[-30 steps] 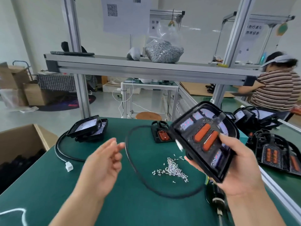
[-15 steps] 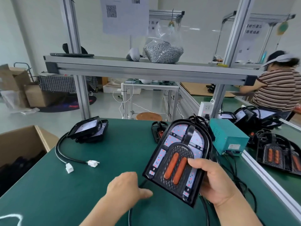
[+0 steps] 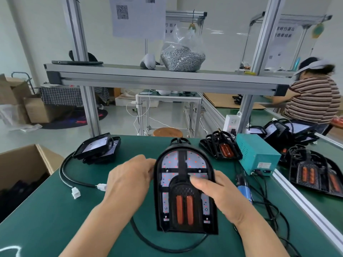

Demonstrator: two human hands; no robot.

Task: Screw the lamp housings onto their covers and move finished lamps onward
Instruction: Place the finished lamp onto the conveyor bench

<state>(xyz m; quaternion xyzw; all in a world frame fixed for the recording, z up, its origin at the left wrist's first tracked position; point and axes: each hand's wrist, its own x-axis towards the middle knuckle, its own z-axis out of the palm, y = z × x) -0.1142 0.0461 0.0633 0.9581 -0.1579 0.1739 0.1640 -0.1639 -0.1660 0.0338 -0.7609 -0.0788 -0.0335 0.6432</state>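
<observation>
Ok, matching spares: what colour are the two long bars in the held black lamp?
Orange bars, head view.

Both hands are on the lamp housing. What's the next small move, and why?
Probably free the right hand and take the blue screwdriver lying just beside it, while the left hand steadies the lamp housing. The housing looks set down on the green table, and neither hand holds a tool.

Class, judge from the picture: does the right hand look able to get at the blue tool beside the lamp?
Probably yes: the blue tool lies right beside the right hand, nothing between them. That hand grips the lamp, though, and must let go first.
</observation>
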